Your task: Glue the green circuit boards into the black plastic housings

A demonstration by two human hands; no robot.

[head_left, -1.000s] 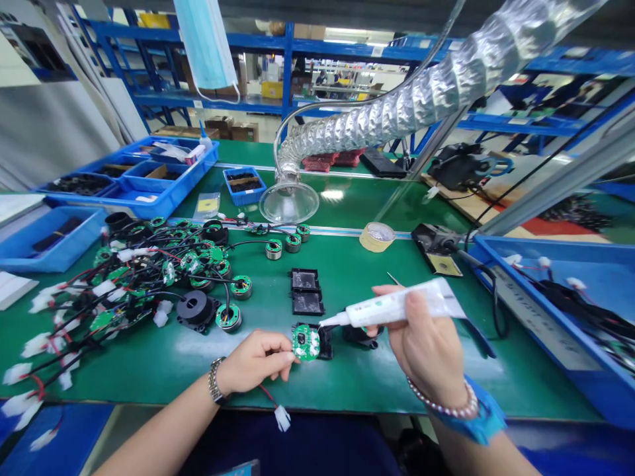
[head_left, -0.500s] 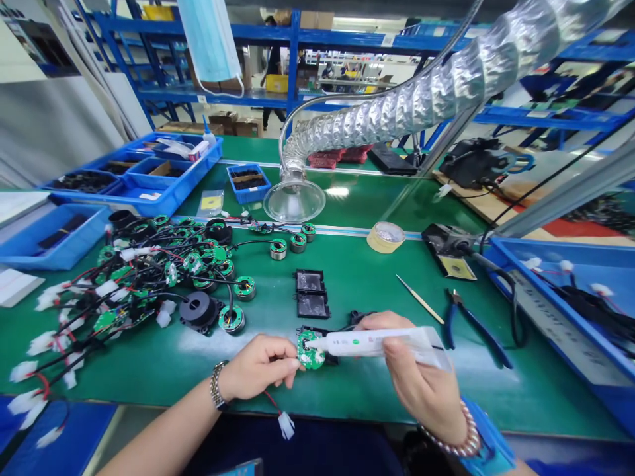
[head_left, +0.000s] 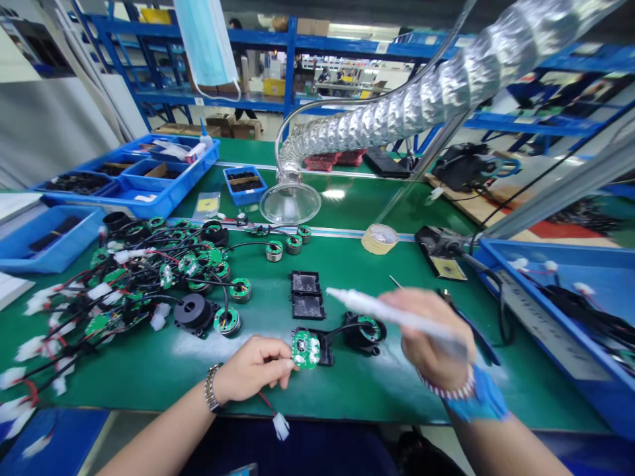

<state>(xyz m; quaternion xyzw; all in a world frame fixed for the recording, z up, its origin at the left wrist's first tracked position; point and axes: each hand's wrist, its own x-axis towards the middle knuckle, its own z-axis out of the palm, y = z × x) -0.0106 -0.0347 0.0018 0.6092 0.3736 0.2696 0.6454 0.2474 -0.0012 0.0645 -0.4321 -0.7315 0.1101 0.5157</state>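
My left hand [head_left: 260, 369] pinches the left edge of a round green circuit board [head_left: 305, 349] that has white paste on its face. A red wire with a white connector [head_left: 280, 426] hangs below this hand. Behind the board lies a black plastic case part [head_left: 326, 350]. A black cable runs from there to a black round motor housing [head_left: 366, 332]. In my right hand [head_left: 436, 337], blurred by motion, is a white squeeze tube [head_left: 372, 306], its nozzle up and to the left, apart from the board. Two black case pieces [head_left: 307, 295] lie beyond the board.
Wired circuit boards and motors [head_left: 188, 264] are heaped at the left. A silver extraction duct [head_left: 367, 125] hangs over the bench with a clear hood [head_left: 290, 203]. A tape roll [head_left: 380, 238], pliers [head_left: 476, 330] and a blue bin [head_left: 555, 264] are on the right.
My right hand has lifted the tube off the board and moved it up and to the right, uncovering the motor housing. My left hand keeps its hold on the board.
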